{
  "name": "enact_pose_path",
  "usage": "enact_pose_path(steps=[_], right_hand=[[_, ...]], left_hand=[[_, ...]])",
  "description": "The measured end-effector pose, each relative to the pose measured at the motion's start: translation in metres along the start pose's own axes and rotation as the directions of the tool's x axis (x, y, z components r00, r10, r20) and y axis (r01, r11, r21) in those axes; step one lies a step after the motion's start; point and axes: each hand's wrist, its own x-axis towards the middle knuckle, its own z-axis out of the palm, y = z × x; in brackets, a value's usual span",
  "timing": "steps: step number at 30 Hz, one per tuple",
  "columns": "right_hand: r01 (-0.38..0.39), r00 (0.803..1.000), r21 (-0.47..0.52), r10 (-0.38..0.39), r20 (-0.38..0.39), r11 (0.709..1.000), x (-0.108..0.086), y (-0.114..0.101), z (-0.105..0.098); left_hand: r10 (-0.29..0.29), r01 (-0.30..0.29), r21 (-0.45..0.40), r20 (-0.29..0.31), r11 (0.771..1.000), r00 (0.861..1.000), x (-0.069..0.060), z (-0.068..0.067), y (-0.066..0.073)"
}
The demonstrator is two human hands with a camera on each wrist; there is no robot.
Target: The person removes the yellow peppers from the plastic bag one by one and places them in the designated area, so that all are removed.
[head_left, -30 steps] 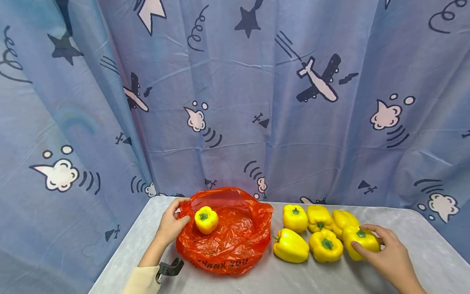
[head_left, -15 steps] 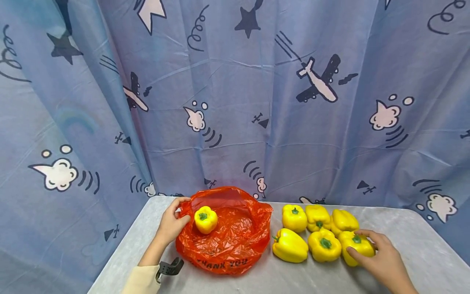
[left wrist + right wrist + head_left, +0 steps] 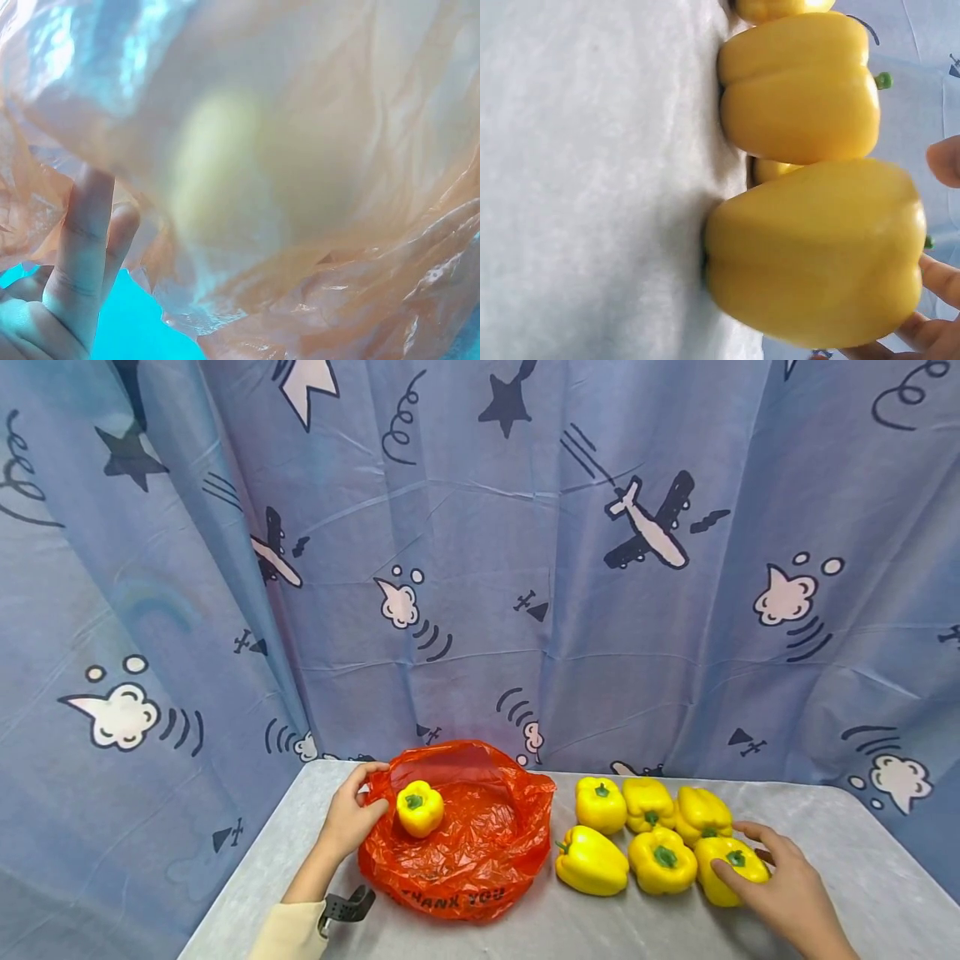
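My left hand [image 3: 351,814] grips the left rim of a red plastic bag [image 3: 480,889]; in the left wrist view its fingers [image 3: 82,255] lie against the thin film [image 3: 360,135]. One yellow bell pepper [image 3: 420,810] lies in the bag's mouth. At the right, my right hand [image 3: 787,881] is around another bell pepper [image 3: 731,872], which stands on the table stem up. The right wrist view shows the thumb [image 3: 946,161] apart from this pepper [image 3: 817,255], with the other fingers close behind it. Whether those fingers touch it is unclear.
Several more yellow bell peppers stand or lie between bag and right hand, including one on its side [image 3: 592,862] and one upright [image 3: 663,862]. A pale cloth covers the table [image 3: 600,935]. A patterned blue curtain [image 3: 480,610] hangs behind.
My right hand has brought its pepper slightly nearer the front, to the end of the front row. Its fingers have since spread away from the pepper. The left hand and bag have stayed put.
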Motion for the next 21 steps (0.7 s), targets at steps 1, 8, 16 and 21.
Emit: enact_pose_path(steps=[1, 8, 16, 21], right_hand=[[-0.001, 1.000, -0.004, 0.001, 0.000, 1.000, 0.000, -0.001, -0.001], [0.056, 0.997, 0.017, -0.055, -0.060, 0.998, -0.001, -0.011, -0.006], [0.166, 0.981, 0.055, -0.159, -0.108, 0.985, -0.003, -0.035, -0.009], [0.263, 0.954, 0.080, -0.247, -0.170, 0.962, -0.003, -0.052, -0.007]], left_hand=[[0.000, 0.000, 0.003, 0.000, 1.000, 1.000, 0.000, 0.000, 0.000], [-0.007, 0.007, 0.008, 0.005, 1.000, 1.000, -0.001, 0.000, 0.003], [0.002, -0.002, 0.013, -0.003, 1.000, 1.000, 0.000, 0.000, -0.003], [-0.003, 0.003, 0.010, -0.006, 1.000, 1.000, 0.000, 0.000, -0.002]])
